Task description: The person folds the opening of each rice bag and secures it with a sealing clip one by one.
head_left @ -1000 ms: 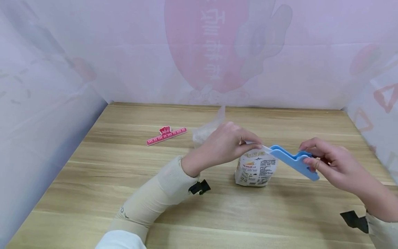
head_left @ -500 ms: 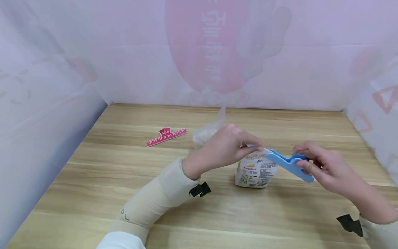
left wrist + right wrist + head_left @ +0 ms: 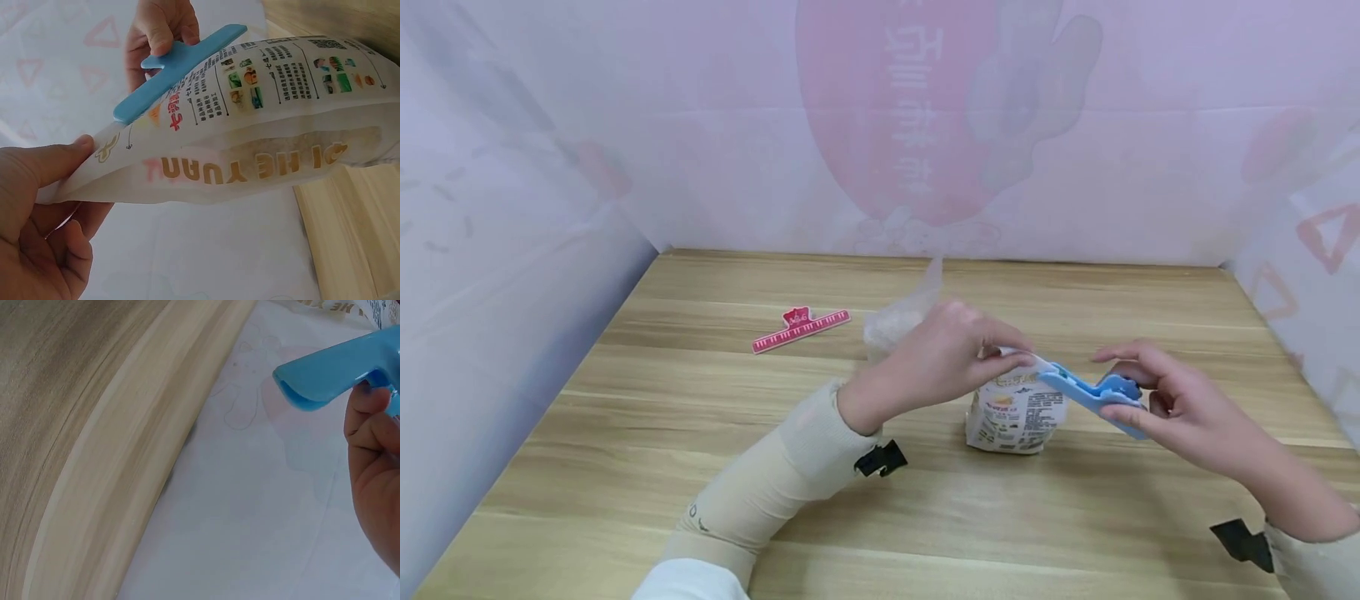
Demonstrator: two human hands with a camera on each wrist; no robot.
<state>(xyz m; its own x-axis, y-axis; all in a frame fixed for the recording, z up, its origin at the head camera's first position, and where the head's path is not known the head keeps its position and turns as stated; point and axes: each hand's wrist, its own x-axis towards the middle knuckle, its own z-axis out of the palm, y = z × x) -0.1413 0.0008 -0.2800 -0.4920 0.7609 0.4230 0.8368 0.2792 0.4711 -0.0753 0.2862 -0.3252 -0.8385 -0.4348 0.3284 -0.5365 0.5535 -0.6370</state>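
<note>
At mid-counter (image 3: 625, 433), the left hand (image 3: 936, 354) pinches the bag (image 3: 1015, 408) by its flattened top while the right hand (image 3: 1172, 400), fingers squeezing its handle, slides the blue clip (image 3: 1086, 392) onto that edge; next, seating it fully likely calls for release.

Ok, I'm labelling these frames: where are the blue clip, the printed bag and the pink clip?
blue clip (image 3: 1078, 390), head view, middle of its long arm.
printed bag (image 3: 1017, 415), head view, printed front.
pink clip (image 3: 801, 328), head view, middle of the bar.
</note>
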